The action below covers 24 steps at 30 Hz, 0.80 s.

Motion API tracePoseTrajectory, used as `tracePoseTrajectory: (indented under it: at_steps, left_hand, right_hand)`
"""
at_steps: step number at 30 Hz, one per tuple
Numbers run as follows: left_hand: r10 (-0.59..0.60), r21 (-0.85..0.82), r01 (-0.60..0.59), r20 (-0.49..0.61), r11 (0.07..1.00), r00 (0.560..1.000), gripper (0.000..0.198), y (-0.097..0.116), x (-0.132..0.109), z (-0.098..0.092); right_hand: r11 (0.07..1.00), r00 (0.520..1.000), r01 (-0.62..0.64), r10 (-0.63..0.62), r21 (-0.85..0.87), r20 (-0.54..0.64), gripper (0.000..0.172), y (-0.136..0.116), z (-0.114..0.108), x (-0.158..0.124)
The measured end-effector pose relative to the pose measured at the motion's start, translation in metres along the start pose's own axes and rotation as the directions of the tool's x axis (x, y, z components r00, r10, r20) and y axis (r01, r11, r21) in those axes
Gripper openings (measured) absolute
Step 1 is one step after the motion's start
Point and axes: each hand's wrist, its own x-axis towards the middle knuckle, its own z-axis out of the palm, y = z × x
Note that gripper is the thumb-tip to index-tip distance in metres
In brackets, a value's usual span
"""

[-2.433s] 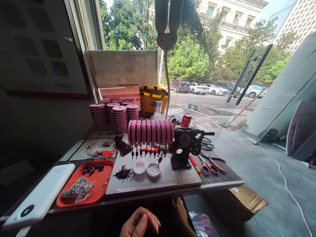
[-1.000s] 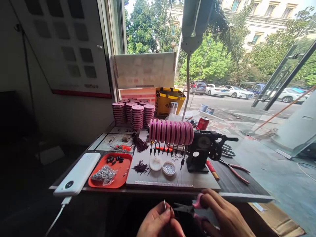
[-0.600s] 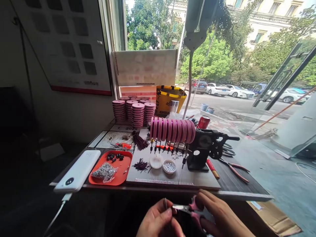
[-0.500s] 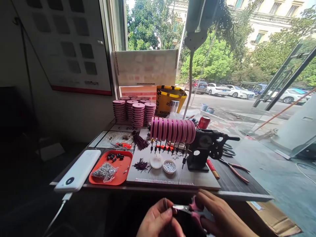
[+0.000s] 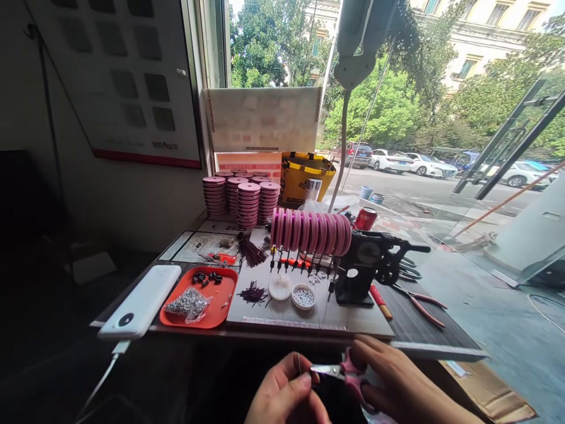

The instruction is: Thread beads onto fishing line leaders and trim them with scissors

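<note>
Now scissors (image 5: pixel 339 372) gripped in R hand (image 5: pixel 397 386), blades brought to pin (image 5: pixel 299 363) pinched by L hand (image 5: pixel 285 397); spools (image 5: pixel 311 231) at 12 o'clock.

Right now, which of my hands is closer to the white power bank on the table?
Left. Your left hand is below and right of the white power bank; your right hand, holding the pink scissors, is farther right.
</note>
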Motion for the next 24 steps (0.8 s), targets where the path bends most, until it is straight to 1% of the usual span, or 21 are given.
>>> tracePoseTrajectory:
  at_steps: [4,8,11,15,19,24]
  left_hand:
    - [-0.013,0.021,0.013,-0.002,1.0,1.0,0.023,0.001,-0.001,0.0]
    - [-0.006,0.028,0.006,-0.015,1.0,1.0,0.023,0.001,-0.002,0.001]
    - [0.003,0.04,-0.002,-0.019,0.999,1.0,0.022,0.001,-0.002,0.002]
    - [0.013,0.03,-0.012,-0.017,0.999,1.0,0.022,0.001,-0.002,0.003]
    - [0.007,0.021,-0.007,-0.015,1.0,1.0,0.023,0.0,-0.001,0.001]
    - [0.001,0.038,-0.001,-0.005,0.999,1.0,0.024,0.0,-0.002,0.001]
  right_hand:
    - [0.997,0.999,0.017,-0.019,0.08,0.027,0.021,0.001,-0.002,0.0]
    - [0.975,0.994,0.006,-0.031,0.222,0.108,0.016,0.006,-0.002,-0.001]
    - [0.964,0.989,-0.006,-0.034,0.267,0.147,0.015,0.008,-0.004,-0.001]
    - [0.975,0.987,0.026,-0.06,0.221,0.147,0.016,0.008,-0.008,0.001]
    - [0.987,0.991,0.026,-0.047,0.161,0.128,0.017,0.007,-0.009,0.0]
    - [0.992,0.993,0.02,-0.034,0.123,0.109,0.017,0.012,-0.003,0.0]
